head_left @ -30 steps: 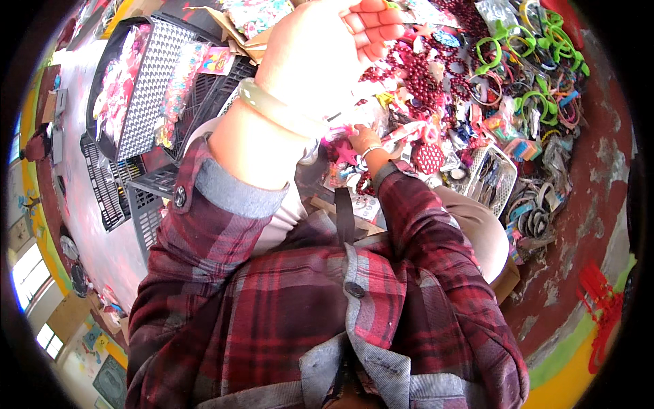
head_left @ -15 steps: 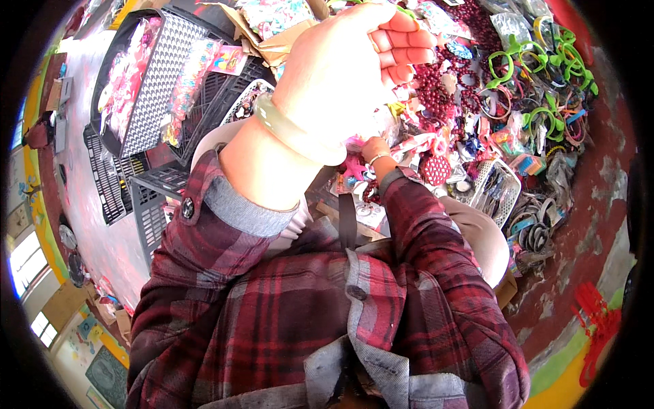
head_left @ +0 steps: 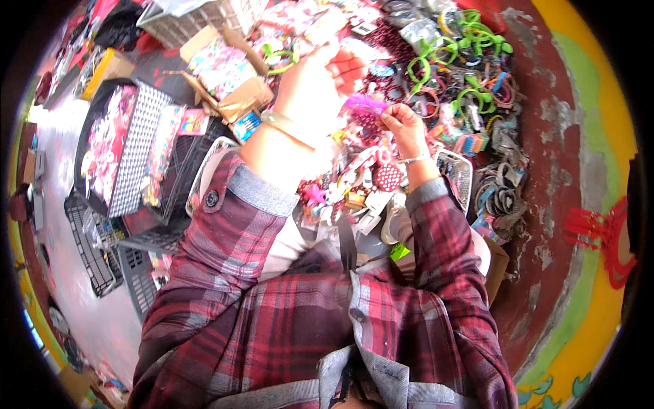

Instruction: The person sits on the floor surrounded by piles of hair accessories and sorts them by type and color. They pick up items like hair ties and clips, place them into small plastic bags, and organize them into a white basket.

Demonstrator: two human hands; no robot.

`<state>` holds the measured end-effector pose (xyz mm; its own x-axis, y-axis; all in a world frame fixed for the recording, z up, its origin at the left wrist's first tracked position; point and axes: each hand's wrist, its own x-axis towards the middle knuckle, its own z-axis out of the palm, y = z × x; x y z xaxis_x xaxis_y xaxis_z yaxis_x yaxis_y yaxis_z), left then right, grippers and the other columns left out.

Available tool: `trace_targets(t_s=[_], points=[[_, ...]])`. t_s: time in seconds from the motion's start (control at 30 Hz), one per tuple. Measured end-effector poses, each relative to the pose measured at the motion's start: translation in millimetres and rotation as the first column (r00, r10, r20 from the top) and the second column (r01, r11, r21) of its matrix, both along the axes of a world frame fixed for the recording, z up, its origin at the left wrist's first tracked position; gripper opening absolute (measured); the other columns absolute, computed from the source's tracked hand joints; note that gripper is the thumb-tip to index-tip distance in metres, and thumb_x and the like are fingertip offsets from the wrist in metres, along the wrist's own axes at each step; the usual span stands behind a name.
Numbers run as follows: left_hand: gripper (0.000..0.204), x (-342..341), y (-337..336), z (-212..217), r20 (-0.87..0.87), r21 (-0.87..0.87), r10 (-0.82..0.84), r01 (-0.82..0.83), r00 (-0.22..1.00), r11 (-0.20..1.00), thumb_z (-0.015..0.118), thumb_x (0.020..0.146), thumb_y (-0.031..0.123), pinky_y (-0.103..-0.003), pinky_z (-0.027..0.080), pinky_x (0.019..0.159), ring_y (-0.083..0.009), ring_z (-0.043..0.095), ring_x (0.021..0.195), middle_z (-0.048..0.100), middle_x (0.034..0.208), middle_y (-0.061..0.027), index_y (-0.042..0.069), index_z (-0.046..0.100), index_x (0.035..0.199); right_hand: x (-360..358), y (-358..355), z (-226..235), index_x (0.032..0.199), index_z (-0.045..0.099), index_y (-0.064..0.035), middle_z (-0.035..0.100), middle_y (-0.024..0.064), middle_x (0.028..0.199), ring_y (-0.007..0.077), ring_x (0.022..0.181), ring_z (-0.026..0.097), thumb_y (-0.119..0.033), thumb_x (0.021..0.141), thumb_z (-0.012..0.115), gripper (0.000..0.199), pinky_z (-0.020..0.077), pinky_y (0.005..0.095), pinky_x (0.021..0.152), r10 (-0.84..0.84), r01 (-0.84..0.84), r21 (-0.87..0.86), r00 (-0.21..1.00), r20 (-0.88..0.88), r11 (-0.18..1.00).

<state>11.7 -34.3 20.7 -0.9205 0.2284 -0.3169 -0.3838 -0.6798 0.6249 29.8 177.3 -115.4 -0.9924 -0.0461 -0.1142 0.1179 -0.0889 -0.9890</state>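
My right hand pinches a bright pink feathery piece between thumb and fingertips, above a heap of hair accessories. Across from it, my left hand is held up with its palm turned to the right. Its fingers are loosely bent, and I see nothing in them; glare washes out part of the palm. Below the hands lie a red polka-dot item and a pink star-shaped piece. Dark red beads spread behind them.
Green hair hoops lie at the far right of the heap. To the left stand a houndstooth-patterned bin, a grey plastic crate and an open cardboard box. A white basket sits beside my right forearm.
My right hand has risen out from low in the heap and now holds the pink feathery piece. The view has shifted; my left hand stays raised, its fingers still loosely bent.
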Motion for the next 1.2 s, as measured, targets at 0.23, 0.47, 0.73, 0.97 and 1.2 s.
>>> trace_targets(t_s=[0.23,0.47,0.73,0.97,1.2], points=[[0.052,16,16,7,-0.132,-0.213,-0.296,0.265,0.946,0.941,0.054,0.084,0.050,-0.028,0.045,0.081,-0.0147,0.056,0.091,0.059,0.100,-0.0082,0.003,0.054,0.104,56,18,137,0.084,0.057,-0.0038,0.059,-0.0011,0.083,0.0060,0.076,0.054,0.003,0.079,0.061,0.009,0.0444,0.0195,0.070,0.015,-0.022,-0.026,0.973,-0.231,0.999],[0.056,25,23,10,-0.179,-0.077,-0.548,0.544,0.817,0.836,0.058,0.081,0.049,-0.028,0.049,0.077,-0.0140,0.058,0.092,0.059,0.100,-0.0060,0.001,0.053,0.110,65,35,130,0.087,0.058,-0.0027,0.061,0.0015,0.085,0.0088,0.078,0.056,0.004,0.079,0.059,0.010,0.0450,0.0220,0.075,-0.016,-0.045,-0.330,0.984,-0.178,0.943],[0.025,24,35,6,-0.260,-0.178,-0.550,0.521,0.794,0.835,0.060,0.084,0.014,-0.025,0.044,0.082,-0.0095,0.056,0.091,0.058,0.100,-0.0028,0.002,0.055,0.105,56,29,127,0.084,0.060,-0.0041,0.059,-0.0023,0.080,0.0050,0.072,0.053,0.005,0.078,0.059,0.011,0.0435,0.0182,0.067,-0.055,0.033,-0.150,0.988,-0.144,0.988],[0.041,18,31,-2,-0.255,-0.364,-0.572,0.471,0.779,0.804,0.060,0.076,0.003,-0.026,0.045,0.084,-0.0133,0.055,0.094,0.058,0.104,-0.0068,-0.001,0.049,0.116,47,24,120,0.081,0.060,-0.0053,0.057,-0.0044,0.076,0.0021,0.067,0.048,0.003,0.079,0.060,0.009,0.0380,0.0163,0.058,-0.057,0.052,-0.039,0.989,-0.136,0.998],[0.034,20,30,-11,-0.293,-0.440,-0.681,0.538,0.671,0.719,0.060,0.081,0.008,-0.026,0.045,0.086,-0.0115,0.056,0.094,0.058,0.105,-0.0048,-0.001,0.052,0.113,49,19,131,0.089,0.060,-0.0026,0.060,-0.0004,0.079,0.0072,0.069,0.054,-0.003,0.082,0.059,0.007,0.0446,0.0193,0.065,-0.042,0.032,-0.207,0.998,-0.045,0.978]])
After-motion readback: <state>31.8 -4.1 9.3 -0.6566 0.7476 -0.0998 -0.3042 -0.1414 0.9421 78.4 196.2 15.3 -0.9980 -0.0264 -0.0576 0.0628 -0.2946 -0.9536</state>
